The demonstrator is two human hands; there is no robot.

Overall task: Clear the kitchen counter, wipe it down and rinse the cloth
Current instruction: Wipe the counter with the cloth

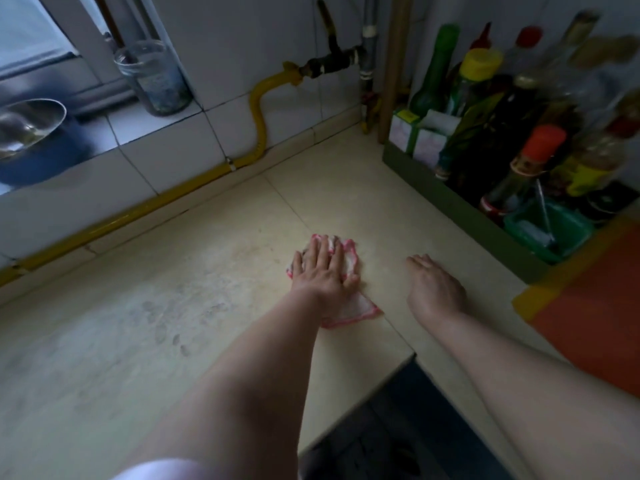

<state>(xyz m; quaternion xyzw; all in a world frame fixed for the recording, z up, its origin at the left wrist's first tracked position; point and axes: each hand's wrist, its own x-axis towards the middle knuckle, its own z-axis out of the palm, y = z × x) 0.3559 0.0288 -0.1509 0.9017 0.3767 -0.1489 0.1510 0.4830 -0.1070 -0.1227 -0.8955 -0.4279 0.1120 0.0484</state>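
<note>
1. The cloth (353, 308), white with a pink edge, lies crumpled on the pale counter (173, 306), near the middle and not far from the front edge. One corner sticks out toward me from under my wrist.
2. My left hand (323, 271) lies flat on top of the cloth, palm down and fingers straight and slightly spread. It presses on the cloth rather than gripping it.
3. My right hand (434, 287) rests on the bare counter just to the right of the cloth, not touching it. Its fingers are loosely bent and hold nothing.
4. Dull grey smudges mark the counter to the left of the cloth.
5. To the right, a dark green box (450, 199) stands against the wall, crowded with bottles, among them a red-capped bottle (526, 164) and a yellow-capped bottle (479, 69).
6. An orange board (595, 299) lies on the counter in front of the box.
7. A yellow pipe (138, 209) runs along the foot of the tiled wall behind the counter.
8. On the sill above the pipe stand a glass jar (152, 77) and, at the far left, a metal bowl (27, 126).
</note>
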